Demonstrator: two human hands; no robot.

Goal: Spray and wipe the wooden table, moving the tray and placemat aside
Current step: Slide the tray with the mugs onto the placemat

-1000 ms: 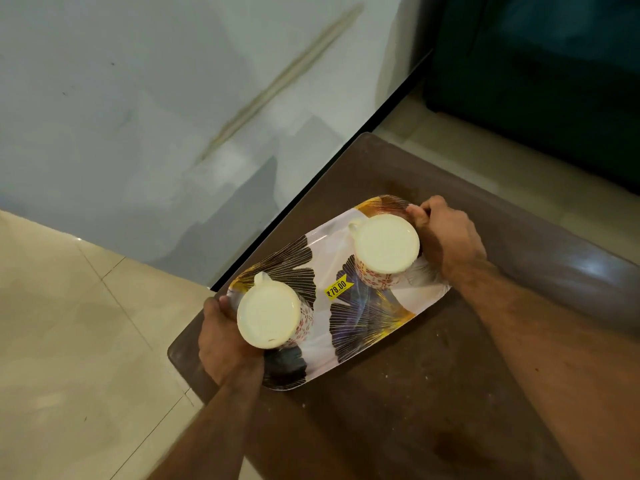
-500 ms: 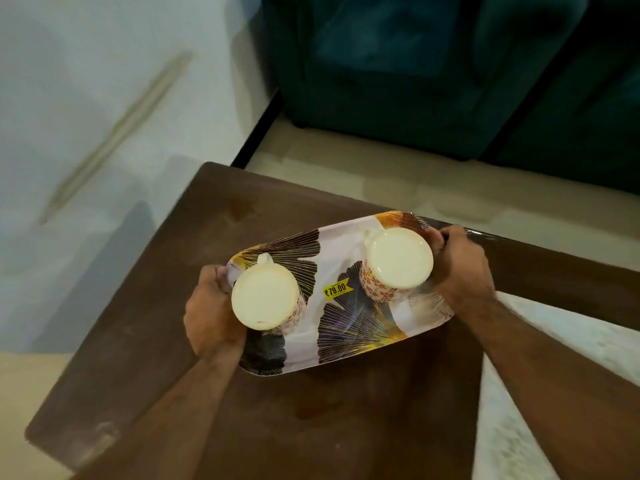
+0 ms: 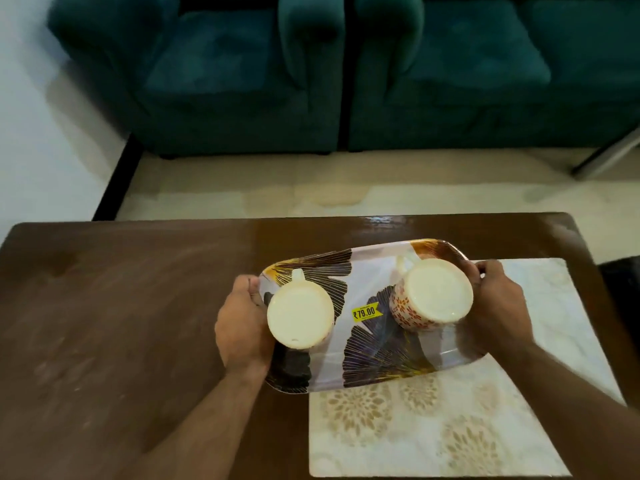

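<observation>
Now swung over from the table [image 3: 121,306] corner onto the placemat [image 3: 485,427]; tray [image 3: 367,344] ends gripped, left hand [image 3: 242,320] and right hand [image 3: 498,306] fingers [image 3: 485,271] curled tight.

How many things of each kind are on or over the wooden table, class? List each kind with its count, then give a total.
Tray: 1, held at both short ends by the left hand and the right hand
Upturned cups on the tray: 2
Price sticker: 1
Placemat on the table: 1
Total: 5
</observation>
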